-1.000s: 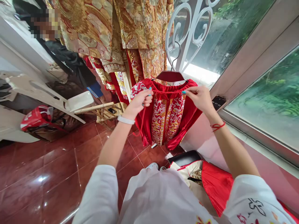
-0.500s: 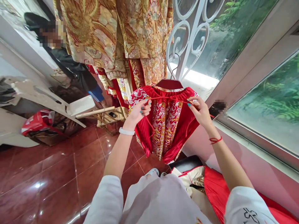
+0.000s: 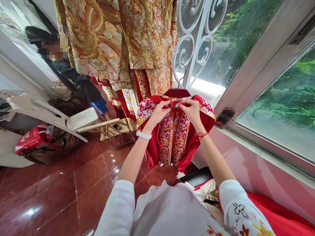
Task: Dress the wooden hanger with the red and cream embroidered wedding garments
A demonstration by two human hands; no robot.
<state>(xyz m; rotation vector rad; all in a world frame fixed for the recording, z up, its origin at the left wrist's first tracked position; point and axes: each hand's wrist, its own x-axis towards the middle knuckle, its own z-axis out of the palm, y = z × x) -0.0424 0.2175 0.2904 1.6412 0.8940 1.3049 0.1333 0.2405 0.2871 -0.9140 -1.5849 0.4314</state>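
Observation:
A red embroidered garment (image 3: 167, 137) with silver and gold patterns hangs from a dark red hanger (image 3: 178, 92), whose metal hook catches on the white scrollwork. At its gathered top, my left hand (image 3: 161, 113) pinches a thin red cord (image 3: 174, 105). My right hand (image 3: 190, 109) pinches the same cord from the other side, the fingertips of both hands close together at the middle. A loose end of cord dangles below my left hand. The exact shape of the cord between my fingers is partly hidden.
Gold embroidered garments (image 3: 147, 36) hang ahead. White iron scrollwork (image 3: 194, 42) stands by the window. A bamboo chair (image 3: 110, 126) and a red bag (image 3: 33, 137) are at left, near a person in dark clothes (image 3: 73, 75). Red cloth (image 3: 270, 213) lies at lower right.
My hands were wide apart with the cord stretched between them. Now they have come together at the middle of the garment's top, and the cord is bunched there.

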